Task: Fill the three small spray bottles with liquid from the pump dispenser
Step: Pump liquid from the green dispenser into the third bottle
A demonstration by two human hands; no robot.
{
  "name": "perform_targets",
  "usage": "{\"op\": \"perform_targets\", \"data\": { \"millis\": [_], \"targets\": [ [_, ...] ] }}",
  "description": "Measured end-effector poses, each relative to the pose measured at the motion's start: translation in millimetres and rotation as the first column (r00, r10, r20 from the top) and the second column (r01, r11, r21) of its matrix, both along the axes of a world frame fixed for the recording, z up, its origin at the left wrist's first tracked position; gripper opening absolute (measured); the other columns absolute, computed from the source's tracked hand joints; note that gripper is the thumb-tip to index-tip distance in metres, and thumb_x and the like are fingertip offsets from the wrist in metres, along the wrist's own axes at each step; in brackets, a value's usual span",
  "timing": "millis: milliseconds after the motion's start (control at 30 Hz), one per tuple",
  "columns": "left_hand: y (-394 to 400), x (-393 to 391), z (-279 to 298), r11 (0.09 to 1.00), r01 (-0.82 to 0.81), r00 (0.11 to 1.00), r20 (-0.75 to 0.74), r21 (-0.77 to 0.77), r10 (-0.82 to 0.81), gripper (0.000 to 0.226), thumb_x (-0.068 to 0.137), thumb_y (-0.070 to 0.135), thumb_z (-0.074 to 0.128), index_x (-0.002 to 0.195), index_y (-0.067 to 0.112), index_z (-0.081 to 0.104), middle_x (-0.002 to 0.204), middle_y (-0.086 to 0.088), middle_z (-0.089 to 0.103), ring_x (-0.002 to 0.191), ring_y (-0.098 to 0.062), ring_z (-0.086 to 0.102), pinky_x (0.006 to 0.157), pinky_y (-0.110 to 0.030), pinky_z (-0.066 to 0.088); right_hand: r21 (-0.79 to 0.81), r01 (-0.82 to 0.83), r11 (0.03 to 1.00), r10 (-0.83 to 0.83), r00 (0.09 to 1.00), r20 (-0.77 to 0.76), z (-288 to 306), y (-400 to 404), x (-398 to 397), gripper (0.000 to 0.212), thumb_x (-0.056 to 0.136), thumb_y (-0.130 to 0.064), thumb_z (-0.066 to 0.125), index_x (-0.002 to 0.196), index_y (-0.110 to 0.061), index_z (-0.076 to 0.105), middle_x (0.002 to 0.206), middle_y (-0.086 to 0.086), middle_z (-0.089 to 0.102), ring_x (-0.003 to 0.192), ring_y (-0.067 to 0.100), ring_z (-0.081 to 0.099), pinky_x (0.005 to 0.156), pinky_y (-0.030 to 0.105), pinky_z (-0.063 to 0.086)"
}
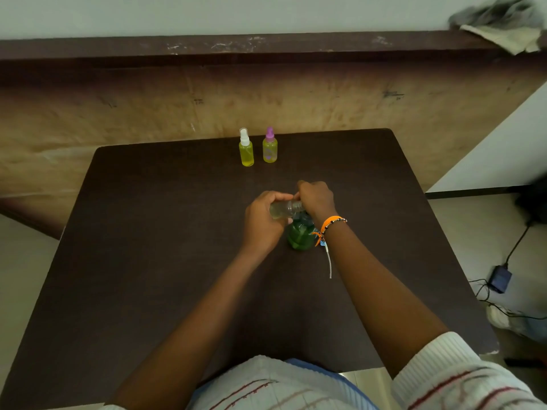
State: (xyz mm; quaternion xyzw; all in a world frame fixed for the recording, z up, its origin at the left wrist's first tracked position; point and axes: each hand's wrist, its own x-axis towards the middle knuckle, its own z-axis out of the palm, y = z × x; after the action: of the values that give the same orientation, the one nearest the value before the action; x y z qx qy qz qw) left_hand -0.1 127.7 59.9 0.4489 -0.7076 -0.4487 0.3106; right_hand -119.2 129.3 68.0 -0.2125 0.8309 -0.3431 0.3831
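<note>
- Head view: your left hand (262, 223) is gripping a clear small spray bottle (284, 209), tilted on its side above the green pump dispenser (300, 233) standing mid-table.
- Your right hand (316, 199) is curling its fingers round the bottle's neck end; what it is pinching there is hidden.
- Two filled bottles, the white-capped spray bottle (246, 149) and the purple-capped spray bottle (270, 147), are standing side by side near the dark table (148, 232) far edge.

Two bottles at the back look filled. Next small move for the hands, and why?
Probably press the green pump dispenser: the left hand holds the third bottle tilted at its nozzle, the right hand is on top, and little liquid shows inside.
</note>
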Motion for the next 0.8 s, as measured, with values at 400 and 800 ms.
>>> {"op": "perform_targets", "data": {
  "millis": [400, 800],
  "targets": [
    [1.3, -1.0, -2.2, 1.000, -0.017, 1.000, -0.011, -0.005, 0.017, 0.043, 0.059, -0.009, 0.072, 0.096, 0.013, 0.070, 0.094, 0.004, 0.064, 0.077, 0.000, 0.056, 0.066, -0.004, 0.041, -0.001, 0.042, 0.999, -0.042, 0.996, -0.074, -7.0, 0.0, -2.2, 0.042, 0.088, -0.037, 0.047, 0.107, -0.007, 0.070, 0.117, 0.015, 0.066, 0.105, 0.035, 0.060, 0.084, 0.034, 0.044],
    [0.4, 1.3, 1.5, 1.000, 0.008, 1.000, -0.009, -0.025, -0.008, 0.044, 0.059, -0.008, 0.072, 0.096, 0.015, 0.070, 0.092, 0.007, 0.062, 0.080, -0.004, 0.057, 0.068, -0.005, 0.041, -0.023, 0.015, 1.000, -0.015, 1.000, -0.012, 2.8, 2.3, 1.8, 0.059, 0.066, -0.042, 0.040, 0.100, -0.006, 0.071, 0.110, 0.014, 0.069, 0.099, 0.033, 0.061, 0.090, 0.040, 0.051]
  ]
}}
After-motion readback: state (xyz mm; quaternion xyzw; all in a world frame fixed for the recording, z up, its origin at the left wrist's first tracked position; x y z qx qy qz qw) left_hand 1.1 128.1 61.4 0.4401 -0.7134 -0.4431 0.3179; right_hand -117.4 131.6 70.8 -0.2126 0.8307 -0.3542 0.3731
